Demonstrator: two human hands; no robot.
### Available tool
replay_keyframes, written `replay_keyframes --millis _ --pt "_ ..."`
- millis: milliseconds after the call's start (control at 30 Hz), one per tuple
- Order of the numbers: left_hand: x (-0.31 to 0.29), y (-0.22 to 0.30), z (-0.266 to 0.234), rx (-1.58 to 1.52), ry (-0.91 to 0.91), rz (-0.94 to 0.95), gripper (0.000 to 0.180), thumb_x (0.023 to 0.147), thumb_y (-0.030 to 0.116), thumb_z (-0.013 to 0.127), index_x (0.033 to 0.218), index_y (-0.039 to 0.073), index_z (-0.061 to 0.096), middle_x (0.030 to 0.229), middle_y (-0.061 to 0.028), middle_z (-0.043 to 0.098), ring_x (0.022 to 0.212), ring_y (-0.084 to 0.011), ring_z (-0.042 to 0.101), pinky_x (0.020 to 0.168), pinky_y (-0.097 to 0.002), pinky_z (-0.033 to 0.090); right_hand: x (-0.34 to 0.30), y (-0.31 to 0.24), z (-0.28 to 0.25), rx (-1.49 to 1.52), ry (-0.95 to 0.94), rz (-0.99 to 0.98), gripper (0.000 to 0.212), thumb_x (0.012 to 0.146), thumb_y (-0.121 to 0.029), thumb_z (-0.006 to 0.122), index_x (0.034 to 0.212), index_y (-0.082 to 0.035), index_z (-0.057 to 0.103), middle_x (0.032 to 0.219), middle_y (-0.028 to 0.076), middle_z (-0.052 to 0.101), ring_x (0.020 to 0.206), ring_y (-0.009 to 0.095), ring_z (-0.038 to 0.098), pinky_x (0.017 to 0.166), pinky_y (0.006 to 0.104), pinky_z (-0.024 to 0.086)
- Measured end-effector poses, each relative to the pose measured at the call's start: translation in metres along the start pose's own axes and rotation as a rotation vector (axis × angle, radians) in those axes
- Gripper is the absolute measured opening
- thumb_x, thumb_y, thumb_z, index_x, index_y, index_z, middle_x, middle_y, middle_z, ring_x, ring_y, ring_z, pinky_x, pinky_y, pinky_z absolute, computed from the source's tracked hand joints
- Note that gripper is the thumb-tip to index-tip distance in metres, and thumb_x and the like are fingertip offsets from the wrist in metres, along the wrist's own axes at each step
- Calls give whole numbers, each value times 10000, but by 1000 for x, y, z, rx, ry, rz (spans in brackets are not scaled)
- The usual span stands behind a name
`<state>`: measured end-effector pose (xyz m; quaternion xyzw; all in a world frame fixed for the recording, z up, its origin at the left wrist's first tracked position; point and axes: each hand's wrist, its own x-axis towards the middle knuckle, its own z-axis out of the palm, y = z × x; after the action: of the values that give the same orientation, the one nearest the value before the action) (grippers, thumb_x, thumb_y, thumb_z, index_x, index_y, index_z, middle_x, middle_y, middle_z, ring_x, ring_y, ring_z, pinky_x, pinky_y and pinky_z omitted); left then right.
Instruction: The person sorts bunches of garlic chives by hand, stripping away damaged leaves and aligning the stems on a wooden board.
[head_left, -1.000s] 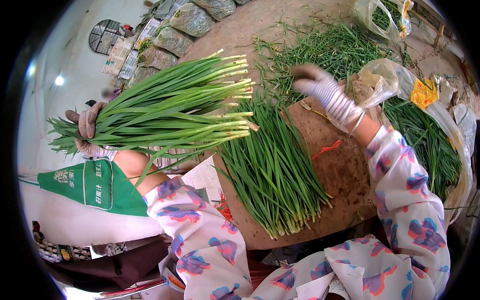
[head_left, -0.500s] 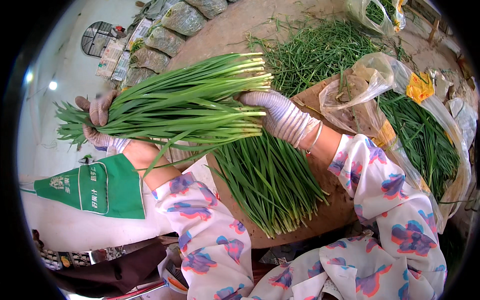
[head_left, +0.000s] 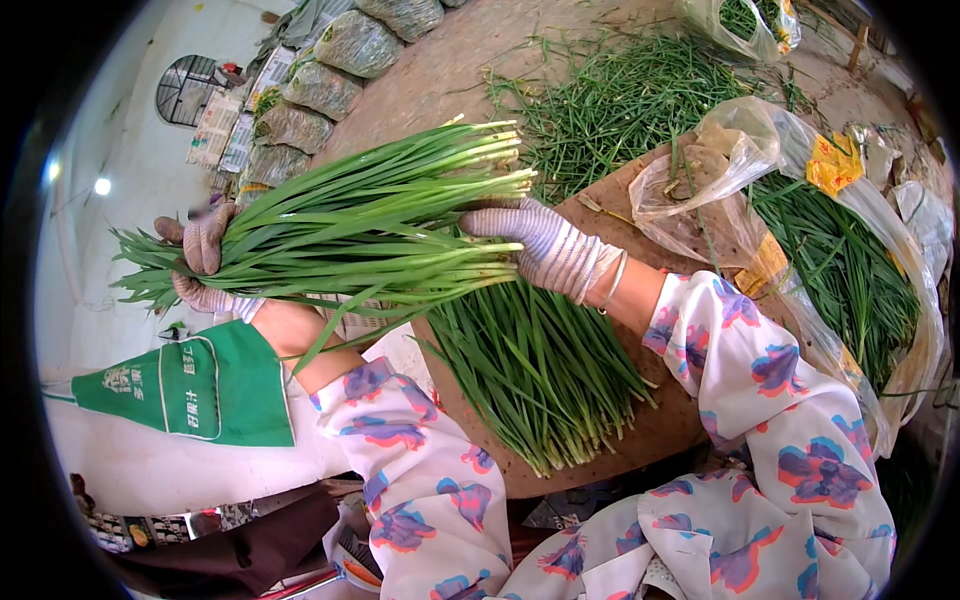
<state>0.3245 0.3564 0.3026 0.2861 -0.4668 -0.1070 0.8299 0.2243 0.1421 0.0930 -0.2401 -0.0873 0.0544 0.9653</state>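
Note:
A large bunch of garlic chives (head_left: 370,215) lies sideways in the air between my two hands, leaf tips to the left and pale stem ends to the right. My gloved left hand (head_left: 205,248) is closed round the leafy end. Against the stems near the other end, my gloved right hand (head_left: 548,245) grips the bunch, its lower fingers partly hidden behind the leaves. Below, a second pile of garlic chives (head_left: 540,375) rests on a brown board (head_left: 675,420), cut ends toward me.
An open plastic bag (head_left: 740,150) of greens spreads at the right. Loose green trimmings (head_left: 630,105) cover the floor beyond the board. Stuffed bags (head_left: 360,45) stand in a row at the far left. A green apron-like cloth (head_left: 190,390) hangs at the left.
My right hand has shifted left and down along with the stem ends. The stems have fanned apart a little. My left hand keeps its hold, slightly lower.

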Motion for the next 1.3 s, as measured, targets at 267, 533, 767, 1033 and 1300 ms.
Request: replay_keyframes --millis 267,533,767,1033,1300 --pt "-12 66 -54 -53 139 46 517 705 169 599 1203 69 501 617 118 476 682 -84 470 809 -297 366 4 -27 -42 -442 195 -76 444 872 -225 585 1266 -49 480 1134 56 590 1000 166 567 780 289 463" --pt "-19 30 -11 -54 327 61 395 711 132 621 1077 -8 570 559 53 479 680 -86 476 711 -208 414 21 -9 -23 -706 -18 -179 395 808 -84 674 1175 -18 545 1045 48 635 941 120 575 871 280 469" --pt "-25 45 6 -44 398 149 520 703 139 586 1172 -71 510 592 65 490 646 -83 480 710 -229 401 19 -6 -17 -568 -11 0 371 779 -31 672 1136 -18 574 950 28 652 819 102 589 720 258 509" --pt "-57 130 30 -53 60 129 542 746 129 567 1240 -61 452 598 82 482 591 -37 491 726 -203 414 -17 -135 -90 -1548 127 -478 106 774 -96 659 866 -45 663 818 48 656 754 121 598 707 269 492" --pt "-85 130 98 22 -226 94 545 866 206 541 1325 -26 359 682 73 514 663 -48 508 786 -196 417 -62 -165 -64 -1954 177 -426 476 821 -234 601 1253 -62 499 1064 195 620 993 279 604 880 329 462"
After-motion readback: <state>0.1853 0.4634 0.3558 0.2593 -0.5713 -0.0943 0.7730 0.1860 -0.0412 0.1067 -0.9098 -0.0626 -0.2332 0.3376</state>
